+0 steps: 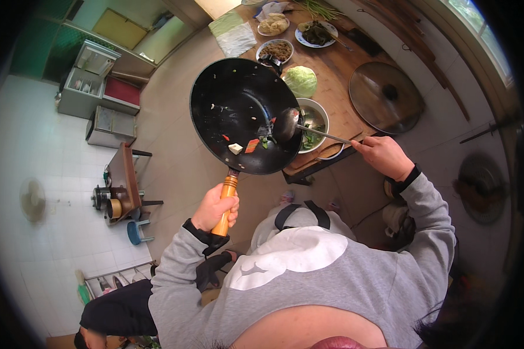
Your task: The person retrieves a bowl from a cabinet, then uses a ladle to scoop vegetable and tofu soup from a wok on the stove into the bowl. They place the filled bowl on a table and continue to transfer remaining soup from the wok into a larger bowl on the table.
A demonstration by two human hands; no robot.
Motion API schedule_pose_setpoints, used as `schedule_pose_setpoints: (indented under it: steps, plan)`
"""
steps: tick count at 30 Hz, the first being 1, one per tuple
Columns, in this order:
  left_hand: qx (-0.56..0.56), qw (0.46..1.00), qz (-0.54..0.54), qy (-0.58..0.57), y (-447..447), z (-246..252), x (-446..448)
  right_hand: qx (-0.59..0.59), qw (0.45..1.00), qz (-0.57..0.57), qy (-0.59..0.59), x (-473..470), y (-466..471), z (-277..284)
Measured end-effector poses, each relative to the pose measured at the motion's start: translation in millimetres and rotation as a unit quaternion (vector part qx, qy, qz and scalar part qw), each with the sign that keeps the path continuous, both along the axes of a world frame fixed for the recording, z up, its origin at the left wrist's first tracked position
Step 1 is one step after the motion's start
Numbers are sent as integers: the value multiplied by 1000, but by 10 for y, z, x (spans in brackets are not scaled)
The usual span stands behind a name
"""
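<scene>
My left hand (218, 208) grips the wooden handle (229, 187) of a black wok (240, 115), which is tilted beside the table. A white tofu cube (235, 148), an orange-red slice (252, 145) and bits of green leaf (265, 143) lie in it. In my right hand (383, 156) is the thin metal handle of a ladle (285, 125). Its bowl sits at the wok's right rim, over the edge of a white bowl (326, 117). That bowl holds soup (313, 120) with greens and pale pieces; the wok and ladle hide part of it.
Behind the soup bowl sits a cabbage (301, 81) on the wooden table (338, 83). Farther back are a bowl of minced food (276, 51) and a plate of dark greens (316, 34). A glass lid (386, 97) leans at right. Another person (118, 312) bends low at lower left.
</scene>
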State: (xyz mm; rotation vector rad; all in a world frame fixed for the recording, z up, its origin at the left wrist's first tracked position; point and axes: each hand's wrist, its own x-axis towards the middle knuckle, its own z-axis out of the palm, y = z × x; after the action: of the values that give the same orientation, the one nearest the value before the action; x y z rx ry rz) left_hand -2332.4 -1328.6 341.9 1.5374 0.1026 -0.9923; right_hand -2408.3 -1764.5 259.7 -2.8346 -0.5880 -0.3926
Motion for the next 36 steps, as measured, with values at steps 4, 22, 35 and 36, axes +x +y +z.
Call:
schedule_pose_setpoints:
  steps: [4,22,35,36]
  plan:
    - [13,1000,-7,-15,-11,8,-6,1,1000,-23,-9,-127,-29,-80]
    - [77,995,-18,-67,-95,125,-69,296,953,-64,-17,220,569,-458]
    - [85,992,-32,-85,-43,82,-48,107,989,-102,10,-486,46,-399]
    - [88,992,-26,-85,-34,77,-52,110,988,-107,5,-530,38,-365]
